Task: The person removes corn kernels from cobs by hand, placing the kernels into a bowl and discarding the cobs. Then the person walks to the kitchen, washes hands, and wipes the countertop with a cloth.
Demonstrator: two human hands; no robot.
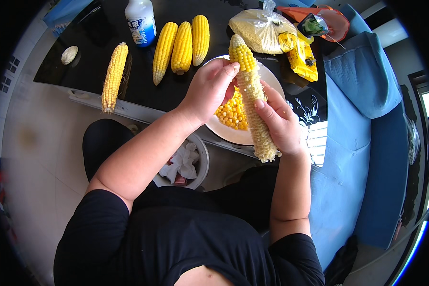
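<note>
Right hand (280, 125) wraps the lower, stripped part of a long, mostly bare pale corn cob (252, 95), thumb laid along it. Left hand (209, 88) pinches the cob near its top, fingertips pressed at the remaining yellow kernels. Cob is held tilted just above a round white plate (271, 78) with a heap of loose yellow kernels (231, 113). Plate sits at the near edge of a black glossy tabletop (143, 93). Beyond the plate: three whole yellow corn ears (182, 45) side by side; a fourth ear (113, 76) lies further left. Clear bag of pale grain (260, 31) lies just behind the plate.
</note>
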